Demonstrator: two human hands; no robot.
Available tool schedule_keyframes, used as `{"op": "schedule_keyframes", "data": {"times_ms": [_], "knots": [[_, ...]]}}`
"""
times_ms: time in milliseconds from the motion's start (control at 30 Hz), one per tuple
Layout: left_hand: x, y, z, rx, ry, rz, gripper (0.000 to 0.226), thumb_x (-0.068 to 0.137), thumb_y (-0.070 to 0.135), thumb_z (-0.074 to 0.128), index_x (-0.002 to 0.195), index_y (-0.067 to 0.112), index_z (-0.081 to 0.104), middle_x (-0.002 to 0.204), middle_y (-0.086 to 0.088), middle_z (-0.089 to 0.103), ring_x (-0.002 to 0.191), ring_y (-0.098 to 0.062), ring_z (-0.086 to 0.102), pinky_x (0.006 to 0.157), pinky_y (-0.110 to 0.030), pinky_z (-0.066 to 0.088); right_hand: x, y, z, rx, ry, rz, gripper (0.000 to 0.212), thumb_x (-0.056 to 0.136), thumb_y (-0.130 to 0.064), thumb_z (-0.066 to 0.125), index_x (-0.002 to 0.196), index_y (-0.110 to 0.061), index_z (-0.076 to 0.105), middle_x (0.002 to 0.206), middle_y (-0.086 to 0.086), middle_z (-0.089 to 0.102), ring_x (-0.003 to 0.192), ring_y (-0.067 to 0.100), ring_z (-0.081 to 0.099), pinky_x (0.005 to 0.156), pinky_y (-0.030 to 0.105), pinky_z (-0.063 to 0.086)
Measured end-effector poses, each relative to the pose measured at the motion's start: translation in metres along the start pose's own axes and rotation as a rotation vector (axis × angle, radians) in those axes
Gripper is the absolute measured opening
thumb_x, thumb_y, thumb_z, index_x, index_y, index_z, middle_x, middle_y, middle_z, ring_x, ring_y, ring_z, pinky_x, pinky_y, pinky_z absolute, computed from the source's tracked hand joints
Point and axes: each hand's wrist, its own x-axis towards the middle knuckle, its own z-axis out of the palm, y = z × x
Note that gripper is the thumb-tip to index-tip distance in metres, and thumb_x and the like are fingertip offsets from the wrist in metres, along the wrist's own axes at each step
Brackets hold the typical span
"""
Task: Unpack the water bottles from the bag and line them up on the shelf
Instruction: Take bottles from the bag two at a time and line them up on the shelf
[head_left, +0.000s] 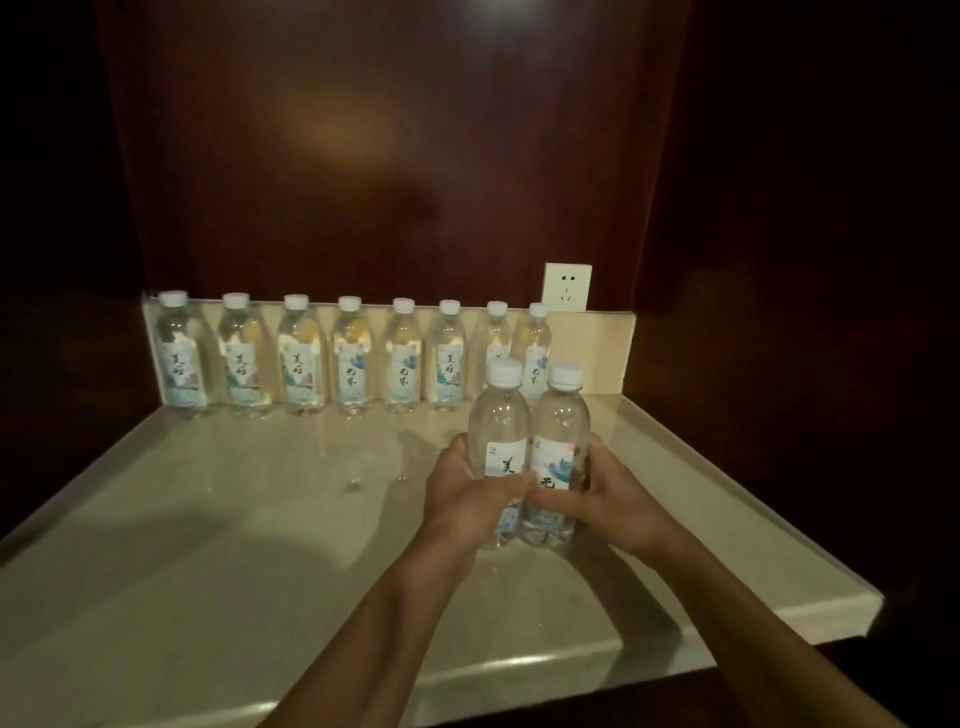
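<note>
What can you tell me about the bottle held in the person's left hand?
The left-held bottle is clear plastic with a white screw cap, seemingly full of water, with a white label bearing dark characters. It stands upright in front of the back row, pressed side by side against the right-held bottle. The left hand wraps its lower half, thumb across the label. Whether its base rests on the pale stone shelf cannot be told.
</note>
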Motion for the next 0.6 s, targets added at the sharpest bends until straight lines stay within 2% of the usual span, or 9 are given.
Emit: {"op": "schedule_keyframes", "data": {"times_ms": [67,200,267,333,400,533,600], "knots": [[0.015,-0.003,0.015,0.013,-0.016,-0.005,0.048,0.068,0.005,0.087,0.109,0.019,0.065,0.097,-0.002,0.077,0.086,-0.02,0.076,0.075,-0.037,0.063,0.007,0.007,-0.013,0.004,0.052,0.016,0.072,0.066,-0.032,0.09,0.121,-0.019,0.045,0.119,0.001,0.069,0.106,0.02,0.071,0.089,0.049,0.059],[0.043,-0.01,0.048,0.05,-0.04,0.005,0.052,0.066,0.01,0.088,0.111,0.021,0.065,0.099,0.0,0.077,0.088,-0.019,0.075,0.079,-0.041,0.063,0.027,0.027,-0.045,0.017,0.11,0.021,0.089,0.053,-0.046,0.094,0.122,-0.017,0.045,0.117,0.003,0.071,0.106,0.021,0.072,0.088,0.05,0.06],[0.057,-0.013,0.063,0.046,-0.033,0.008,0.05,0.067,0.011,0.088,0.11,0.021,0.065,0.099,0.001,0.077,0.088,-0.018,0.075,0.08,-0.042,0.063,0.04,0.037,-0.059,0.033,0.115,0.02,0.09,0.054,-0.045,0.094,0.125,-0.015,0.047,0.117,0.005,0.072,0.107,0.022,0.071,0.089,0.051,0.059],[0.073,-0.014,0.078,0.045,-0.019,0.007,0.048,0.068,0.01,0.087,0.108,0.022,0.065,0.098,0.001,0.077,0.087,-0.017,0.075,0.076,-0.038,0.063,0.055,0.047,-0.073,0.051,0.111,0.007,0.085,0.059,-0.04,0.093,0.126,-0.014,0.049,0.118,0.005,0.072,0.108,0.023,0.071,0.09,0.051,0.059],[0.09,-0.015,0.095,0.034,0.01,0.006,0.047,0.068,0.006,0.087,0.106,0.021,0.065,0.094,0.001,0.077,0.085,-0.018,0.075,0.073,-0.035,0.062,0.07,0.056,-0.088,0.053,0.097,0.0,0.072,0.068,-0.028,0.09,0.127,-0.015,0.05,0.118,0.004,0.072,0.108,0.022,0.071,0.087,0.045,0.06],[0.124,-0.021,0.131,0.015,0.054,0.016,0.046,0.07,0.001,0.085,0.108,0.018,0.066,0.094,-0.001,0.078,0.084,-0.018,0.076,0.073,-0.037,0.063,0.1,0.075,-0.116,0.146,0.089,0.006,0.051,0.08,0.0,0.077,0.124,-0.012,0.054,0.11,0.008,0.074,0.092,0.014,0.075,0.067,0.024,0.06],[0.143,-0.027,0.15,0.017,0.088,0.051,0.046,0.071,0.0,0.085,0.109,0.017,0.065,0.092,0.0,0.077,0.082,-0.015,0.075,0.07,-0.032,0.062,0.118,0.088,-0.13,0.174,0.118,0.018,0.047,0.08,0.002,0.076,0.12,-0.013,0.056,0.104,0.005,0.076,0.09,0.015,0.076,0.065,0.025,0.059]]}}
